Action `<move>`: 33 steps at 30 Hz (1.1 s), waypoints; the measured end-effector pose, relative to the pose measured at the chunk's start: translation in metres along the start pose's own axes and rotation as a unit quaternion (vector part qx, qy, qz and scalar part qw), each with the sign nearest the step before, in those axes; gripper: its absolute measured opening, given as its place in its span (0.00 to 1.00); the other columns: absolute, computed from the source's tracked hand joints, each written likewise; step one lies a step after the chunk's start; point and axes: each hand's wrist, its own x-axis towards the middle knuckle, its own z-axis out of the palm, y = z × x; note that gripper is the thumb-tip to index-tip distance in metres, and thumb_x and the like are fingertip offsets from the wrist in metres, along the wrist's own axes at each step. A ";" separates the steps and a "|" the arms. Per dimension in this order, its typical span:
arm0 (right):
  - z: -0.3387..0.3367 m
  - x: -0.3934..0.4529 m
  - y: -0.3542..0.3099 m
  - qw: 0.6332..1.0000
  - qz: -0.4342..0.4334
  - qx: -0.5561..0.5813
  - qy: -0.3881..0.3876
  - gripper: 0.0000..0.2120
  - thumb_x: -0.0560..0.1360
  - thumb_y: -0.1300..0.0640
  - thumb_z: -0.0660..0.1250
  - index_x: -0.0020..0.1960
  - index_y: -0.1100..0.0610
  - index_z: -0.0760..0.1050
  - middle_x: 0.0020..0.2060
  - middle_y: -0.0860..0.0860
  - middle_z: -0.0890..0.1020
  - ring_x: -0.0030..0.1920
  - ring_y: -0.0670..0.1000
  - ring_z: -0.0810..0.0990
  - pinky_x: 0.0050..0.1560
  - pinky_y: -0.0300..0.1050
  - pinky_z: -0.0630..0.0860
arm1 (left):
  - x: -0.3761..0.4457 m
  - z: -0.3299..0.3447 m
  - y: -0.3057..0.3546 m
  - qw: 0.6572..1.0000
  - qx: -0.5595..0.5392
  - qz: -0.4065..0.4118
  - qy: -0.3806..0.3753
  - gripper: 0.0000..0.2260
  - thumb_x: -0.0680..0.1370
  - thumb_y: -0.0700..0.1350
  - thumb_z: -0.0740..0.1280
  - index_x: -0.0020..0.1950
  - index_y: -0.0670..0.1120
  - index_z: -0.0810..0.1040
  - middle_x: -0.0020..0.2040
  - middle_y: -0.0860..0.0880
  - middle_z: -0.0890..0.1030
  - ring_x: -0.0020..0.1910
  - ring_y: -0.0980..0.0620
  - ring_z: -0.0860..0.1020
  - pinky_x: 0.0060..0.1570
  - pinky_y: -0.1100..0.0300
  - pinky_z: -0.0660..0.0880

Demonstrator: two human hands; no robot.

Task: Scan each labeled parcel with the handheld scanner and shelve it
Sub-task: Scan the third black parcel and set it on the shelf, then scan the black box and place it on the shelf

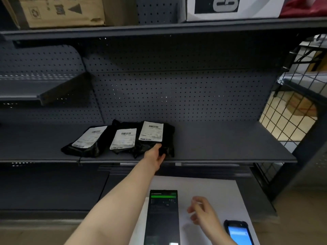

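Three black plastic parcels with white barcode labels lie side by side on the dark metal shelf (221,144). My left hand (155,155) reaches up to the rightmost parcel (152,133) and grips its near bottom edge at the shelf front. The middle parcel (123,140) and the left parcel (88,138) lie untouched. The handheld scanner (238,232), screen lit blue, lies on the white table (221,188) at the lower right. Just left of the scanner, my right hand (201,212) hovers above the table with loosely curled fingers and holds nothing.
A long black box (162,218) with a green stripe lies on the table between my arms. The shelf right of the parcels is bare. A cardboard box (62,11) and a white box (230,7) stand on the upper shelf. Wire mesh (292,106) closes the right side.
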 end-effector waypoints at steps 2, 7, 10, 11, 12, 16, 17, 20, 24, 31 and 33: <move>0.001 -0.001 0.003 1.000 0.001 -0.008 -0.011 0.06 0.81 0.57 0.59 0.57 0.55 0.71 0.41 0.55 0.82 0.35 0.50 0.77 0.37 0.41 0.74 | -0.002 0.001 0.005 0.999 0.027 -0.025 -0.009 0.21 0.77 0.43 0.70 0.69 0.42 0.71 0.67 0.39 0.74 0.63 0.43 0.76 0.55 0.57 0.78; 0.005 -0.008 0.006 1.000 0.008 -0.003 -0.028 0.05 0.81 0.58 0.59 0.56 0.55 0.71 0.40 0.55 0.81 0.35 0.50 0.77 0.35 0.40 0.73 | -0.011 -0.003 0.015 0.992 0.096 -0.079 -0.031 0.23 0.78 0.48 0.69 0.70 0.41 0.70 0.64 0.33 0.76 0.62 0.40 0.78 0.53 0.55 0.79; 0.005 -0.010 0.010 0.999 0.019 -0.002 -0.030 0.04 0.81 0.58 0.59 0.54 0.54 0.72 0.38 0.54 0.81 0.33 0.49 0.75 0.33 0.39 0.71 | -0.021 -0.011 0.012 0.985 0.146 -0.075 -0.043 0.24 0.78 0.49 0.68 0.70 0.39 0.69 0.64 0.35 0.76 0.59 0.40 0.79 0.50 0.56 0.79; 0.005 -0.012 0.013 0.999 0.024 -0.009 -0.031 0.04 0.81 0.58 0.60 0.54 0.54 0.72 0.39 0.53 0.81 0.33 0.49 0.75 0.33 0.39 0.71 | -0.026 -0.015 0.009 0.981 0.178 -0.067 -0.042 0.24 0.78 0.50 0.67 0.69 0.38 0.70 0.59 0.35 0.78 0.55 0.41 0.80 0.48 0.56 0.80; 0.006 -0.012 0.015 0.999 0.028 -0.024 -0.036 0.04 0.80 0.57 0.60 0.54 0.54 0.73 0.39 0.52 0.81 0.33 0.49 0.76 0.34 0.39 0.72 | -0.031 -0.019 0.004 0.972 0.226 -0.053 -0.038 0.23 0.79 0.50 0.67 0.67 0.36 0.71 0.53 0.37 0.80 0.49 0.42 0.82 0.45 0.56 0.80; 0.017 -0.018 0.020 0.985 0.021 -0.145 -0.089 0.10 0.80 0.50 0.59 0.48 0.55 0.74 0.40 0.49 0.77 0.38 0.47 0.75 0.42 0.41 0.70 | -0.052 -0.043 -0.019 0.885 0.464 0.015 -0.023 0.20 0.81 0.50 0.62 0.63 0.36 0.75 0.47 0.43 0.81 0.42 0.48 0.79 0.42 0.59 0.77; 0.021 -0.021 0.019 0.980 0.010 -0.174 -0.096 0.14 0.80 0.48 0.58 0.43 0.56 0.73 0.37 0.49 0.74 0.37 0.47 0.72 0.40 0.42 0.67 | -0.058 -0.051 -0.026 0.857 0.513 0.036 -0.025 0.18 0.81 0.50 0.61 0.62 0.38 0.75 0.49 0.44 0.81 0.44 0.48 0.78 0.42 0.59 0.76; 0.032 -0.030 0.019 0.974 0.008 -0.202 -0.101 0.18 0.80 0.44 0.58 0.35 0.51 0.64 0.32 0.46 0.67 0.34 0.44 0.68 0.33 0.38 0.61 | -0.081 -0.082 -0.051 0.661 0.738 0.134 -0.018 0.18 0.79 0.53 0.59 0.61 0.42 0.75 0.57 0.43 0.78 0.56 0.45 0.75 0.54 0.56 0.73; 0.045 -0.043 0.019 0.970 0.027 -0.216 -0.111 0.15 0.79 0.43 0.57 0.46 0.52 0.75 0.47 0.51 0.81 0.50 0.52 0.80 0.49 0.41 0.74 | -0.118 -0.113 -0.100 0.507 0.844 0.177 -0.001 0.26 0.79 0.56 0.56 0.71 0.41 0.65 0.70 0.42 0.68 0.68 0.42 0.66 0.67 0.51 0.67; 0.046 -0.072 -0.001 0.989 0.006 -0.134 -0.068 0.15 0.81 0.46 0.54 0.60 0.50 0.73 0.56 0.49 0.80 0.56 0.51 0.78 0.59 0.45 0.74 | -0.143 -0.112 -0.119 0.683 0.718 0.132 -0.023 0.33 0.79 0.58 0.57 0.79 0.44 0.53 0.78 0.40 0.55 0.75 0.38 0.60 0.73 0.49 0.60; 0.040 -0.078 -0.007 0.998 -0.008 -0.049 -0.042 0.11 0.81 0.48 0.56 0.60 0.48 0.72 0.57 0.49 0.80 0.56 0.50 0.79 0.59 0.47 0.75 | -0.150 -0.104 -0.112 0.736 0.657 0.160 -0.032 0.35 0.78 0.60 0.60 0.79 0.44 0.55 0.77 0.42 0.59 0.74 0.41 0.62 0.73 0.51 0.61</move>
